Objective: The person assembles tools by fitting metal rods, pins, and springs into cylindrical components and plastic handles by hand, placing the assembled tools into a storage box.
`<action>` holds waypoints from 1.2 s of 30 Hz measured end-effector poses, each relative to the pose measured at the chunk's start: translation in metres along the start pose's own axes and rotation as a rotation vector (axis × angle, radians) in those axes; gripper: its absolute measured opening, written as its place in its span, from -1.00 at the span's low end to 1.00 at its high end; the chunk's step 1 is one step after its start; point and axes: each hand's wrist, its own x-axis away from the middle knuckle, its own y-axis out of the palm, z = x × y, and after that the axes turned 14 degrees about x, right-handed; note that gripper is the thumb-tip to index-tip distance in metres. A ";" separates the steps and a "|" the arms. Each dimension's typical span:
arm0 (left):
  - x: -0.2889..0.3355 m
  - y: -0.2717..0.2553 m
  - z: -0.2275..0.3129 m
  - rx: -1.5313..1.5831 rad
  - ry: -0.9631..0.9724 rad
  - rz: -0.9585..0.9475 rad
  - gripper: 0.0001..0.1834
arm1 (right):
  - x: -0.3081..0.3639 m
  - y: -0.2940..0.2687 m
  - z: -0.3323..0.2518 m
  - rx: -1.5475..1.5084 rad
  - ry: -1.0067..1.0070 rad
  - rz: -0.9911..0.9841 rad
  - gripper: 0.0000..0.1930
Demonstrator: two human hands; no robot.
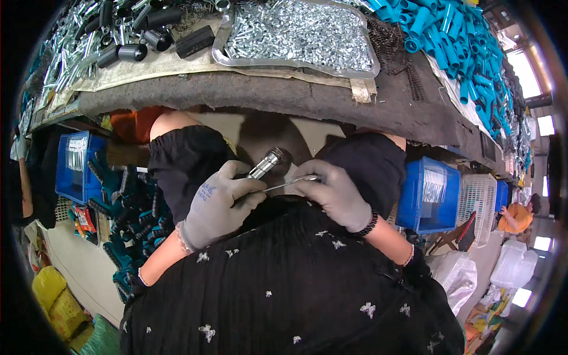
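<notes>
Both my hands wear grey gloves and meet over my lap. My left hand (220, 204) is closed around a shiny metal cylinder (265, 164), which points up and to the right and has a ringed, darker far end. Between the two hands runs a thin, silvery metal rod (291, 182), pinched by the fingers of my right hand (334, 192). The rod's left end reaches the left fingertips; whether they grip it too I cannot tell. The cylinder's lower end is hidden in the left glove.
Ahead, a cloth-covered bench (266, 89) bears a metal tray (220, 50) of small metal pieces, black cylinders (131, 53), dark springs (390, 47) and teal tubes (455, 35). Blue crates (408, 201) stand at the right and left. Several teal-and-black parts (133, 207) are piled left of my legs.
</notes>
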 end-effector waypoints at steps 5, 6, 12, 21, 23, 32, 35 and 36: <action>0.006 -0.007 -0.017 0.275 0.039 -0.104 -0.72 | 0.019 -0.041 0.002 0.257 -0.081 0.502 -0.88; 0.007 -0.007 -0.019 0.330 0.032 -0.099 -0.67 | 0.021 -0.048 0.000 0.204 -0.019 0.507 -0.89; 0.008 -0.003 -0.007 0.498 -0.129 -0.067 -0.50 | 0.008 -0.049 0.001 0.380 -0.144 0.431 -0.77; 0.003 -0.009 -0.007 0.393 -0.184 -0.136 -0.57 | 0.005 -0.044 0.002 0.310 -0.061 0.383 -0.79; -0.006 -0.016 0.000 0.324 -0.237 -0.149 -0.60 | 0.002 -0.045 0.011 0.315 -0.037 0.390 -0.80; -0.025 -0.044 0.022 0.758 -0.692 -0.201 -0.62 | 0.009 -0.054 0.019 0.123 0.066 0.469 -0.86; -0.018 -0.033 0.024 0.895 -0.707 -0.106 -0.73 | 0.008 -0.054 0.018 0.079 0.021 0.450 -0.86; -0.018 -0.028 0.027 0.877 -0.687 -0.098 -0.73 | 0.007 -0.051 0.018 0.103 -0.052 0.423 -0.85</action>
